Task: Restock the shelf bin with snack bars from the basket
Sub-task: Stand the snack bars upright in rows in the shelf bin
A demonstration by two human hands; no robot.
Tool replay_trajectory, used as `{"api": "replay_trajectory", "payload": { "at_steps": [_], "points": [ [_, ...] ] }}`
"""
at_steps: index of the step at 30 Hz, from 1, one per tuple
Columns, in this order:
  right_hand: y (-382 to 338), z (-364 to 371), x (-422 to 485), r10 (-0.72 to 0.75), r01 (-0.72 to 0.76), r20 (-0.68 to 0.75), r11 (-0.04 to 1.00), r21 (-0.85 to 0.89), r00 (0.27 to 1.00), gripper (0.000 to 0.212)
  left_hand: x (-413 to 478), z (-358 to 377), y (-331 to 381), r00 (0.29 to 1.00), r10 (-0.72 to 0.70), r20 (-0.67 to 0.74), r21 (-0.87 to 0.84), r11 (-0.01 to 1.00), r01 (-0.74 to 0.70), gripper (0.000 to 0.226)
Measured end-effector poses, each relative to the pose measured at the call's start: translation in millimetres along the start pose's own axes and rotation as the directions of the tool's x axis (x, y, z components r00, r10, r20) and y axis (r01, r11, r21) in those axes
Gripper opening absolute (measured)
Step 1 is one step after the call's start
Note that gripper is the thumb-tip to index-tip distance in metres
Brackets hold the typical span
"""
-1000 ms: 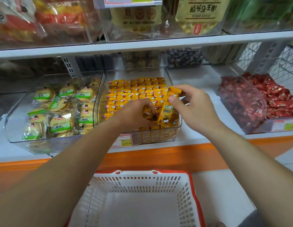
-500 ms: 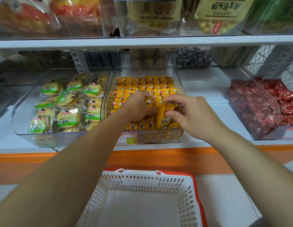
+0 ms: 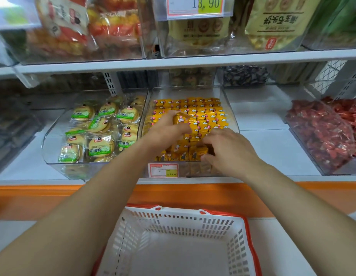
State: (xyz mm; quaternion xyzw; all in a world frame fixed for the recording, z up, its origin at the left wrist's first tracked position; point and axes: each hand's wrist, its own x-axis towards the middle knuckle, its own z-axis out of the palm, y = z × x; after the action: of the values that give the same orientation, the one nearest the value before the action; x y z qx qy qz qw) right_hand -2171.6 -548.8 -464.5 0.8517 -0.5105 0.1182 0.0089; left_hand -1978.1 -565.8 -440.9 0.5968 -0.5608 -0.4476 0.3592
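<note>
A clear shelf bin (image 3: 230,114) in the middle of the lower shelf holds rows of yellow snack bars (image 3: 205,116). My left hand (image 3: 169,130) is over the bin's left half and grips one yellow bar (image 3: 180,118) between thumb and fingers. My right hand (image 3: 228,150) reaches into the bin's front right corner, its fingertips pressing on a standing bar (image 3: 202,151) in the front row. Below, the white basket with a red rim (image 3: 246,232) stands with nothing visible inside.
A clear bin of round green-labelled biscuits (image 3: 97,132) sits to the left, and a bin of red wrapped sweets (image 3: 322,132) to the right. A price tag (image 3: 163,170) hangs on the bin front. The upper shelf (image 3: 173,62) carries bagged snacks.
My right hand has pushed its upright bar down into the front row and moved lower. My left hand has risen slightly towards the back, still holding a bar. The view has moved closer.
</note>
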Motion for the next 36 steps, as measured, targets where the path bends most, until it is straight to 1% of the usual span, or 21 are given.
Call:
{"api": "replay_trajectory", "payload": {
  "at_steps": [1, 2, 4, 6, 8, 10, 12, 14, 16, 18, 20, 22, 24, 27, 29, 31, 33, 35, 36],
  "points": [
    [1.8, -1.0, 0.0, 0.005, -0.005, 0.013, 1.000, 0.010, 1.000, 0.040, -5.4, -3.8, -0.5, 0.998, -0.043, 0.054, -0.073, 0.996, 0.047, 0.047],
    [4.0, -1.7, -0.7, 0.004, -0.005, 0.024, 1.000, 0.025, 1.000, 0.041, -9.7, -7.2, -2.0, 0.994, -0.042, 0.098, -0.102, 0.993, 0.052, 0.046],
    [7.4, -2.2, -4.0, -0.008, 0.006, 0.037, 0.998, 0.063, 0.999, 0.042, -16.7, -11.6, -6.5, 0.990, 0.030, 0.138, -0.099, 0.995, -0.017, 0.039],
    [10.3, -1.7, -7.9, -0.019, 0.017, 0.027, 0.995, 0.095, 0.999, 0.041, -23.5, -12.8, -10.6, 0.987, 0.086, 0.139, -0.152, 0.986, -0.065, 0.040],
    [12.6, -1.2, -11.1, -0.016, 0.015, 0.005, 0.989, 0.148, 1.000, 0.039, -26.9, -11.6, -13.4, 0.989, 0.106, 0.103, -0.239, 0.968, -0.079, 0.050],
    [14.9, -1.5, -13.4, -0.007, 0.008, -0.006, 0.978, 0.209, 1.000, 0.037, -27.5, -9.5, -13.5, 0.991, 0.112, 0.067, -0.288, 0.954, -0.089, 0.050],
    [17.3, -1.3, -15.0, -0.014, 0.017, -0.015, 0.971, 0.238, 1.000, 0.032, -27.9, -7.8, -11.8, 0.990, 0.139, 0.034, -0.248, 0.961, -0.127, 0.046],
    [18.6, -0.8, -16.2, -0.024, 0.031, -0.029, 0.969, 0.244, 0.999, 0.029, -29.0, -7.3, -10.2, 0.985, 0.170, -0.030, -0.223, 0.959, -0.173, 0.042],
    [17.4, -1.6, -16.7, -0.020, 0.032, -0.048, 0.962, 0.270, 0.999, 0.034, -30.2, -8.4, -9.9, 0.979, 0.159, -0.127, -0.248, 0.951, -0.187, 0.039],
    [14.5, -4.1, -16.0, 0.009, 0.023, -0.094, 0.940, 0.339, 0.996, 0.043, -32.5, -10.3, -10.4, 0.972, 0.102, -0.213, -0.342, 0.924, -0.172, 0.033],
    [8.2, -8.1, -14.5, 0.082, 0.004, -0.160, 0.880, 0.475, 0.984, 0.047, -38.4, -8.9, -11.1, 0.969, 0.076, -0.237, -0.429, 0.886, -0.175, 0.031],
    [-0.2, -12.5, -10.9, 0.173, -0.012, -0.191, 0.769, 0.639, 0.966, 0.043, -46.9, -3.2, -11.5, 0.975, 0.093, -0.202, -0.447, 0.877, -0.177, 0.034],
    [-7.5, -17.3, -6.5, 0.244, -0.015, -0.190, 0.652, 0.758, 0.951, 0.036, -53.9, 5.0, -12.3, 0.982, 0.122, -0.145, -0.450, 0.876, -0.175, 0.036],
    [-11.1, -23.7, -2.7, 0.264, 0.000, -0.162, 0.521, 0.854, 0.951, 0.035, -57.7, 14.6, -10.1, 0.987, 0.129, -0.095, -0.359, 0.920, -0.155, 0.041],
    [-10.8, -26.0, -1.4, 0.221, 0.009, -0.136, 0.495, 0.869, 0.966, 0.032, -56.4, 17.6, -8.2, 0.985, 0.154, -0.079, -0.254, 0.952, -0.169, 0.049],
    [-7.7, -28.2, 1.2, 0.204, 0.020, -0.152, 0.534, 0.845, 0.967, 0.024, -53.8, 18.9, -7.2, 0.974, 0.209, -0.083, -0.158, 0.963, -0.220, 0.057],
    [2.1, -31.8, 3.6, 0.258, 0.032, -0.228, 0.594, 0.804, 0.939, 0.014, -50.1, 19.3, -6.5, 0.964, 0.238, -0.117, -0.060, 0.967, -0.246, 0.064],
    [17.8, -34.9, 2.3, 0.316, 0.016, -0.275, 0.630, 0.776, 0.908, 0.012, -46.3, 17.1, -4.7, 0.954, 0.259, -0.153, 0.041, 0.966, -0.256, 0.063],
    [25.9, -34.9, 0.6, 0.325, -0.004, -0.280, 0.659, 0.752, 0.903, 0.013, -43.9, 15.2, -3.6, 0.945, 0.279, -0.172, 0.106, 0.959, -0.264, 0.060]
  ]
}}
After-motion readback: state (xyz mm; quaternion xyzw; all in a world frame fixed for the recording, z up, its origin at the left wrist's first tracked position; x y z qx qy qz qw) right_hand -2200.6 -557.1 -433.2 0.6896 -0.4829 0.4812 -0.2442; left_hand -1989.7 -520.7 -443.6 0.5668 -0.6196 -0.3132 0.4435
